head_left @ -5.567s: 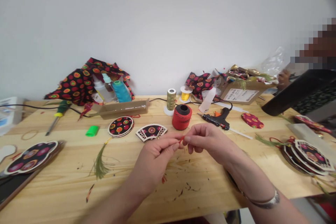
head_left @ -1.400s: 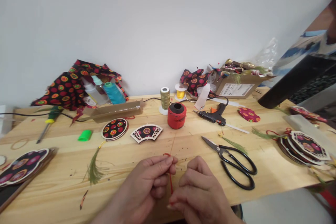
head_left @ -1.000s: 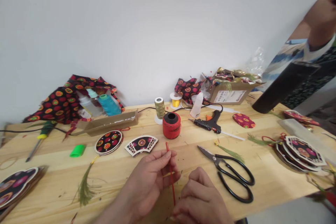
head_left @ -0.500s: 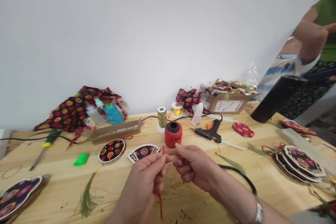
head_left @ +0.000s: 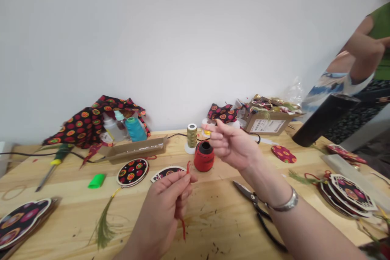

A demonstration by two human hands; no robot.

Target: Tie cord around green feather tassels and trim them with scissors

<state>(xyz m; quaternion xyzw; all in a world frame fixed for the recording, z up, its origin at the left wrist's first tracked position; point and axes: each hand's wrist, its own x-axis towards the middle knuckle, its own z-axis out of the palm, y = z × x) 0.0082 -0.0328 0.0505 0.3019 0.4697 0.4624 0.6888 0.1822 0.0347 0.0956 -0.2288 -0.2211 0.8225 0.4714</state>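
In the lower middle, my left hand (head_left: pixel 170 199) is closed, pinching a short red cord (head_left: pixel 183 229) between thumb and fingertips. One end of the cord sticks up above the fingers; the other hangs below the hand. My right hand (head_left: pixel 233 144) is raised at the right of a spool of red thread (head_left: pixel 204 161), its fingers curled and the index finger stretched toward the left. A fine red strand arches from the spool toward those fingers, and they seem closed on it. Under my right forearm lie black-handled scissors (head_left: pixel 248 193), partly hidden.
A gold thread spool (head_left: pixel 191 136) stands behind the red one. Patterned round ornaments (head_left: pixel 132 172), a green tassel (head_left: pixel 105 223), a green cap (head_left: pixel 96 181) and a screwdriver (head_left: pixel 51 166) lie leftward. Stacked ornaments (head_left: pixel 347 195), a filled cardboard box (head_left: pixel 266 124) and another person (head_left: pixel 365 48) are at right.
My right hand has left the left hand's fingertips and moved up and right, beside the red spool. The scissors now show, and the glue gun is hidden behind my hand. My left hand keeps the cord.
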